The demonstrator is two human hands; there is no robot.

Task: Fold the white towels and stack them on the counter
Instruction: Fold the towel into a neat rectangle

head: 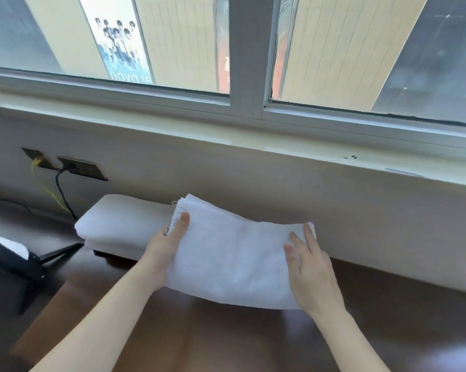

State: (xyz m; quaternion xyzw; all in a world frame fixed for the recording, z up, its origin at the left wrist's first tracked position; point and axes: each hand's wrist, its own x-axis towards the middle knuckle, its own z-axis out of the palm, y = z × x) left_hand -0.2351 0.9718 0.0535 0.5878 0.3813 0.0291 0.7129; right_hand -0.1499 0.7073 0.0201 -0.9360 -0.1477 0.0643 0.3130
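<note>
**folded towel held over the counter**

we face a wide window (333, 63) above a pale wall, and below it runs the dark wooden counter (226, 339). a stack of folded white towels (119, 226) sits on the counter at the left, against the wall. we hold one folded towel (231, 259) over the counter, overlapping the stack's right end. our left hand (164, 253) grips its left edge, thumb on top. our right hand (315, 275) lays straight fingers on its right edge; the thumb is hidden, so we cannot tell whether it grasps. wall sockets (73, 165) sit at the left.
</note>
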